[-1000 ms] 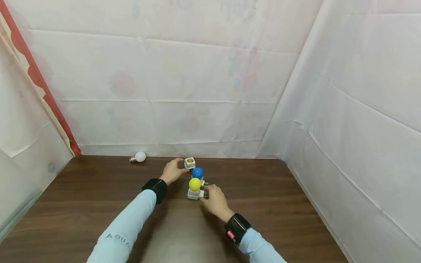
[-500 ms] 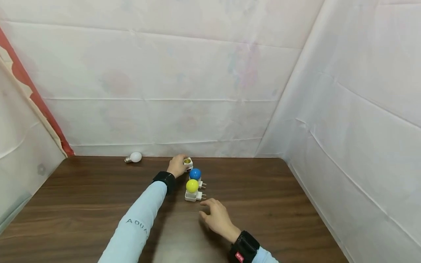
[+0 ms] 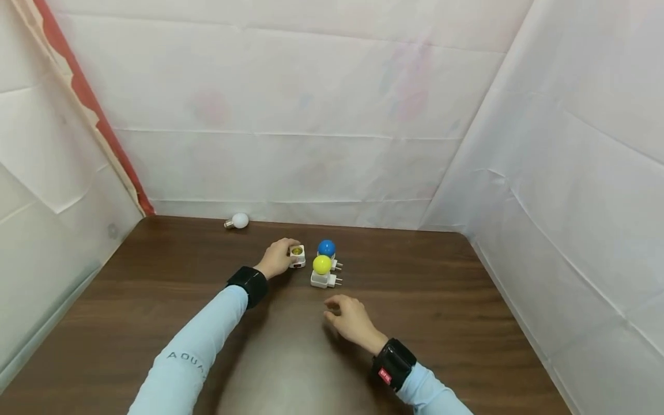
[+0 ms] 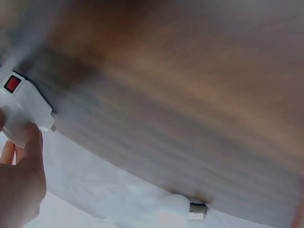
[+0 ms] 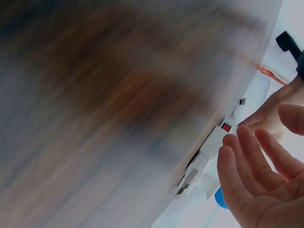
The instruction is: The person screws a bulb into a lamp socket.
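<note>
My left hand [image 3: 276, 257] grips a white plug-in lamp socket [image 3: 297, 257] with a round brass-coloured opening on top. The left wrist view shows that socket's red switch [image 4: 13, 84], with the fingers around the white body. Just to the right stand two more such sockets, one carrying a yellow bulb [image 3: 321, 264], the other a blue bulb [image 3: 327, 248]; their plug prongs point right. My right hand [image 3: 354, 323] holds nothing and hovers in front of the yellow-bulb socket [image 3: 319, 279], apart from it, its fingers loosely bent.
A loose white bulb [image 3: 240, 220] lies on its side near the back edge of the dark wooden table [image 3: 290, 351]. White sheeting [image 3: 311, 167] rises behind the table and along both sides.
The left hand has taken hold of the white socket and shifted it left, away from the blue-bulb one. The right hand has drawn back from the yellow-bulb socket's plug toward me.
</note>
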The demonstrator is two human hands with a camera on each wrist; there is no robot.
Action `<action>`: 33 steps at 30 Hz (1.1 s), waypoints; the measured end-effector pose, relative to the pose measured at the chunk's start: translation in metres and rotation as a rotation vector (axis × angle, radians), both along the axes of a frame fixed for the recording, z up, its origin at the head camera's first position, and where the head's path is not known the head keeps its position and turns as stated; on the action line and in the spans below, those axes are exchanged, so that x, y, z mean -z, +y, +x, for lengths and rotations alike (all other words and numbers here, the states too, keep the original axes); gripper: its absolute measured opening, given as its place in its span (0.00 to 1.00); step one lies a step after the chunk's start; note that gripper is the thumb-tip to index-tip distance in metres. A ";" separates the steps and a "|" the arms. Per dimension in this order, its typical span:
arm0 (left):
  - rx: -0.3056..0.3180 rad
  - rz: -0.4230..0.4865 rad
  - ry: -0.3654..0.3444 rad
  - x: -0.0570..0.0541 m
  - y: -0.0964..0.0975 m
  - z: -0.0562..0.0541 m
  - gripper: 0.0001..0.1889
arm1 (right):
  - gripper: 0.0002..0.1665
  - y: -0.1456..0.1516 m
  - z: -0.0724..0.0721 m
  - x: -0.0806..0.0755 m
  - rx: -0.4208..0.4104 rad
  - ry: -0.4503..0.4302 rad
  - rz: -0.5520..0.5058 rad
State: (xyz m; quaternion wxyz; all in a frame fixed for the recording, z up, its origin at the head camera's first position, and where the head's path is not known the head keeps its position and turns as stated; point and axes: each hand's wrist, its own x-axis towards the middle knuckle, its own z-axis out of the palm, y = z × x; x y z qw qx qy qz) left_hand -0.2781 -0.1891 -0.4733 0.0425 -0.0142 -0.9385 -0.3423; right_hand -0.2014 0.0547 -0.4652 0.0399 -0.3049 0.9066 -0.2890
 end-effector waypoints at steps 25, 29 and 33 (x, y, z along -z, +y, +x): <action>-0.070 -0.002 -0.048 -0.004 0.027 0.083 0.34 | 0.28 -0.058 -0.037 0.009 0.078 -0.684 -0.419; -0.073 0.005 -0.026 -0.004 0.029 0.084 0.34 | 0.29 -0.065 -0.039 0.007 0.075 -0.831 -0.580; -0.092 -0.003 -0.021 0.000 0.027 0.081 0.33 | 0.29 -0.068 -0.035 0.008 0.072 -0.931 -0.662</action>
